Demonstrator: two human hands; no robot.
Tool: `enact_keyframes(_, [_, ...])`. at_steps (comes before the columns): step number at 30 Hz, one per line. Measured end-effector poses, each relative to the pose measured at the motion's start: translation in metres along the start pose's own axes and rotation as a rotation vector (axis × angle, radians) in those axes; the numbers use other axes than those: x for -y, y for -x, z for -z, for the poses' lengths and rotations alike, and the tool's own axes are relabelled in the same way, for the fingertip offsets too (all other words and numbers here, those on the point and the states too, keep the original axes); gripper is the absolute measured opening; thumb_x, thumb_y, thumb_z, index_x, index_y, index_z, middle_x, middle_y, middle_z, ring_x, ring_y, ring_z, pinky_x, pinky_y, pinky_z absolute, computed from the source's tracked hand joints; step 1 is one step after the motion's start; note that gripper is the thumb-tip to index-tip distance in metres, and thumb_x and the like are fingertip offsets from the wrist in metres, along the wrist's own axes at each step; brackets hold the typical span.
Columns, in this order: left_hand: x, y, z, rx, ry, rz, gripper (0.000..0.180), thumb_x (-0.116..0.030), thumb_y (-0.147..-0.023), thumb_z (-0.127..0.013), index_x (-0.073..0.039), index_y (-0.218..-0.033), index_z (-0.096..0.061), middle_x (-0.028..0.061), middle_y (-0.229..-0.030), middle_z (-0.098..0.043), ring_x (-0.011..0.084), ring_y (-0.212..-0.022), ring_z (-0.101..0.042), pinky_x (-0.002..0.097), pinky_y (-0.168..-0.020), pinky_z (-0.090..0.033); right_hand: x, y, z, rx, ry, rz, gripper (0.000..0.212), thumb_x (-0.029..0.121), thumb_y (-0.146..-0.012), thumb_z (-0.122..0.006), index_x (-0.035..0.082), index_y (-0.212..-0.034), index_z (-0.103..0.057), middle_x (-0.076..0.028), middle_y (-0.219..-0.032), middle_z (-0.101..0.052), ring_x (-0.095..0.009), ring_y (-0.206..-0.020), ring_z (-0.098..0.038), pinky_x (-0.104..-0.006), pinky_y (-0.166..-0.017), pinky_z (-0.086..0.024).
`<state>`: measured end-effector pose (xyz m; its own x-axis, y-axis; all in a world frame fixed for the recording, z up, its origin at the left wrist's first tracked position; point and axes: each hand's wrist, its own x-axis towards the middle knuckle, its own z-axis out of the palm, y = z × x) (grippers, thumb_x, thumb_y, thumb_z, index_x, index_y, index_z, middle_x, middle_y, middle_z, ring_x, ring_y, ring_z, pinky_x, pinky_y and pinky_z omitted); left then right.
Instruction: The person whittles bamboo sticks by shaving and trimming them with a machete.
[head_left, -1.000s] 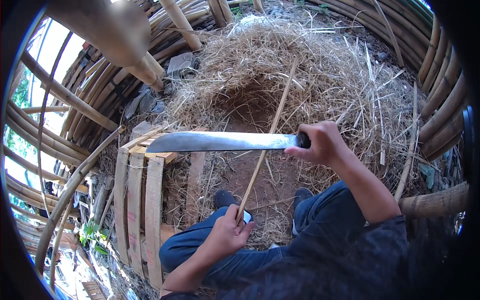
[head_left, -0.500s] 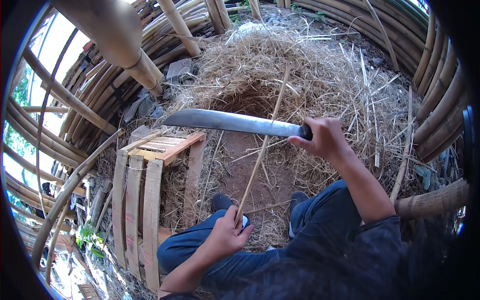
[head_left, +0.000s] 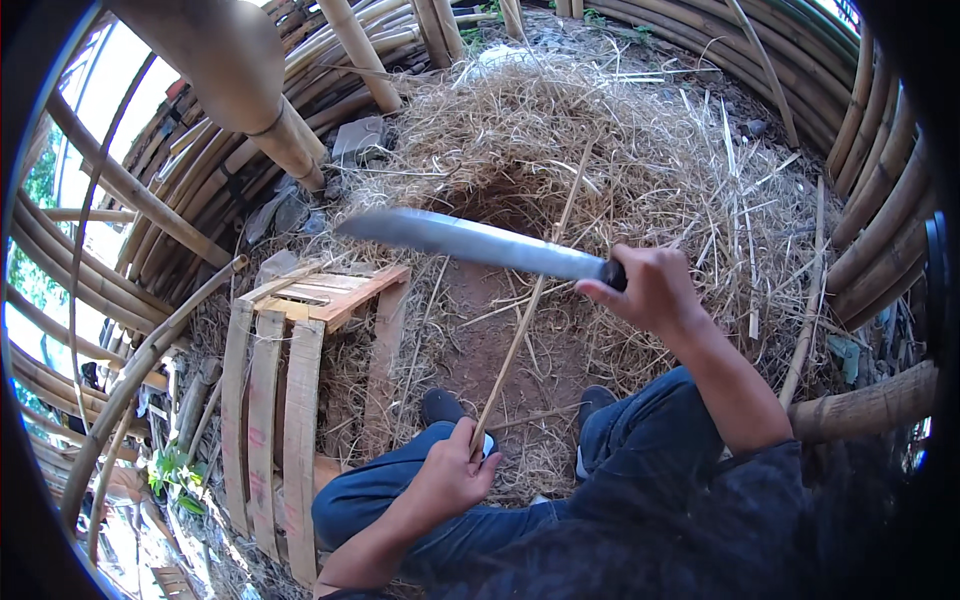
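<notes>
Your stick [head_left: 519, 332], a slim pale strip, slants up and away from your lap, its far end over the straw. Your left hand [head_left: 455, 475] is closed around its near end, thumb pressed along it, just above your left knee. Your right hand [head_left: 655, 287] is wrapped around the dark handle of the machete [head_left: 480, 238], whose long blade points left and crosses over the stick's upper half; you cannot tell from this view whether the two touch. The blade's tip is blurred.

Below the blade, between your dark shoes [head_left: 440, 405], lies a strip of brown soil [head_left: 475, 320] with loose straw. To your left, beside your knee, stands a slatted wooden crate [head_left: 302, 440]. Ahead, a broad straw heap [head_left: 640, 130] curves around a hollow. A grey block [head_left: 358, 138] sits at its left edge, and bamboo poles [head_left: 890, 250] wall in the right side.
</notes>
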<state>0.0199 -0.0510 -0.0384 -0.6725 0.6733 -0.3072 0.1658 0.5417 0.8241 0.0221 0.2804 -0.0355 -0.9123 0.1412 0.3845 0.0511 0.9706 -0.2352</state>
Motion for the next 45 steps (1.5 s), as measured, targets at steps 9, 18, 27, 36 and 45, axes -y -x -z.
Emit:
enact_keyframes(9, [-0.002, -0.003, -0.001, -0.017, -0.029, -0.089, 0.03, -0.009, -0.084, -0.069, -0.004, -0.082, -0.04, 0.0067, -0.057, -0.045, 0.0179, -0.046, -0.046, 0.032, -0.047, -0.037, -0.043, -0.02, -0.012, 0.013, -0.155, -0.315, 0.069, 0.073, -0.083, -0.053, 0.007, -0.062, -0.058, -0.002, -0.049, -0.055, -0.012, -0.04, -0.053, -0.0301, -0.036, -0.04])
enact_keyframes(18, [0.001, 0.002, -0.005, -0.027, -0.068, -0.028, 0.029, -0.009, -0.084, -0.07, -0.004, -0.085, -0.041, 0.0077, -0.058, -0.047, 0.0215, -0.047, -0.05, 0.0327, -0.047, -0.039, 0.014, -0.003, 0.004, 0.069, -0.033, 0.107, 0.064, 0.068, -0.078, -0.063, 0.005, -0.068, -0.066, -0.006, -0.051, -0.058, -0.019, -0.045, -0.06, -0.0339, -0.046, -0.05])
enact_keyframes(27, [-0.003, -0.005, -0.002, -0.059, -0.102, -0.083, 0.029, -0.007, -0.082, -0.07, -0.004, -0.087, -0.042, 0.0058, -0.058, -0.046, 0.0174, -0.048, -0.05, 0.0315, -0.048, -0.039, -0.027, -0.01, -0.016, 0.058, 0.015, 0.049, 0.074, 0.08, -0.078, -0.05, 0.009, -0.06, -0.06, -0.003, -0.047, -0.054, -0.017, -0.043, -0.058, -0.0326, -0.045, -0.049])
enact_keyframes(36, [-0.006, 0.001, -0.005, 0.138, 0.038, 0.025, 0.032, -0.008, -0.082, -0.072, -0.005, -0.084, -0.04, 0.001, -0.056, -0.041, 0.0142, -0.046, -0.041, 0.0294, -0.047, -0.035, -0.048, -0.003, -0.012, 0.056, -0.191, -0.293, 0.07, 0.075, -0.081, -0.052, 0.008, -0.064, -0.06, -0.002, -0.049, -0.052, -0.013, -0.04, -0.051, -0.0314, -0.042, -0.042])
enact_keyframes(45, [-0.009, 0.006, 0.0, 0.069, 0.032, -0.015, 0.033, -0.011, -0.083, -0.072, -0.005, -0.083, -0.039, 0.0032, -0.055, -0.042, 0.016, -0.045, -0.041, 0.0301, -0.046, -0.034, -0.047, -0.012, -0.008, 0.004, -0.158, -0.147, 0.069, 0.073, -0.082, -0.053, 0.007, -0.065, -0.062, -0.003, -0.049, -0.056, -0.017, -0.042, -0.055, -0.0337, -0.043, -0.044])
